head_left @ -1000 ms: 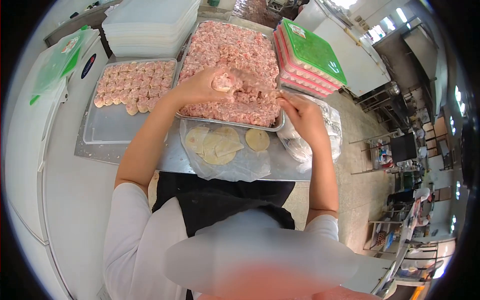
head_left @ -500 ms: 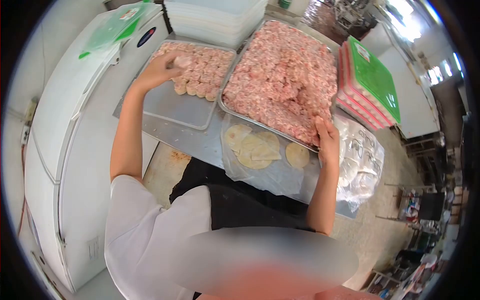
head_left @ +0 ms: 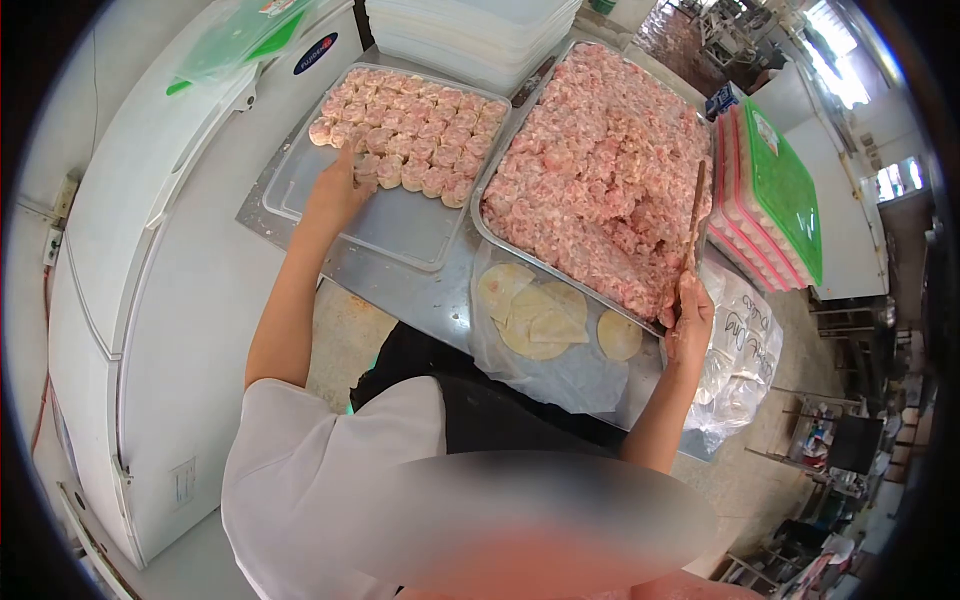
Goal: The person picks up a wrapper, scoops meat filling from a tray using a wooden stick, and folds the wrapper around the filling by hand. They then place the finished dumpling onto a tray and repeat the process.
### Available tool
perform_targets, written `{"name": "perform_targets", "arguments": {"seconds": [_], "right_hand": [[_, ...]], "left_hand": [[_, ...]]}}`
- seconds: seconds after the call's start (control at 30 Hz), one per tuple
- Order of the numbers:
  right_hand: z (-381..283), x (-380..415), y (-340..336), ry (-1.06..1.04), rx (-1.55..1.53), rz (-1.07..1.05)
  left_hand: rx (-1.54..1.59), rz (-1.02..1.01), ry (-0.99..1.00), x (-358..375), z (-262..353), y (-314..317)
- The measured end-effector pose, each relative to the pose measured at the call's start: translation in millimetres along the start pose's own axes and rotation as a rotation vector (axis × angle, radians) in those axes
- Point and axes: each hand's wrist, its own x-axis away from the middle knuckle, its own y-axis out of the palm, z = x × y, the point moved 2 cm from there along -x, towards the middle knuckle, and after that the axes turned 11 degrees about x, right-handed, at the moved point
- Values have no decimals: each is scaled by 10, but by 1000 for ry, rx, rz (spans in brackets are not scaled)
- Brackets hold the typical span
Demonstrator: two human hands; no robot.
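Note:
Rows of open-topped meat dumplings (head_left: pixel 430 125) fill the far part of a clear plastic tray (head_left: pixel 400 242). My left hand (head_left: pixel 338 190) is at the front row, its fingers around a dumpling (head_left: pixel 366 168) that sits against the others. A large metal tray (head_left: pixel 540 257) to the right is heaped with pinkish ground meat (head_left: pixel 590 160). At its near right corner my right hand (head_left: pixel 690 318) grips the lower end of a narrow brown stick (head_left: pixel 698 212), which lies along the tray's right edge. Round dough wrappers (head_left: pixel 535 315) rest on a plastic sheet (head_left: pixel 550 378) in front.
White stacked trays (head_left: pixel 470 40) stand behind the dumpling tray. Pink and white trays with a green lid (head_left: pixel 780 190) are stacked at the right. Plastic-bagged white packs (head_left: pixel 735 345) lie by my right forearm. A white freezer (head_left: pixel 190 250) flanks the table (head_left: pixel 390 290) on the left.
My left hand has lowered from above the tray and brought the dumpling to the front row. The brown stick now shows in my right hand. The whole view has shifted slightly.

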Motion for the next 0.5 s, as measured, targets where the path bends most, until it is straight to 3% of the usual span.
{"name": "perform_targets", "arguments": {"seconds": [0.13,0.27,0.33,0.43,0.5], "right_hand": [[-51,-1,51,19,193,-11],[-164,-54,-46,81,345,-84],[-301,-112,-220,-539,1050,-200],[-1048,-89,-160,-405,1698,-164],[-1274,-175,-198,-391,2001,-79]], "left_hand": [[72,104,112,-107,6,47],[105,1,190,-83,-109,-32],[-87,73,423,97,-31,-96],[44,119,495,343,395,-42],[241,-150,519,565,784,190]]}}
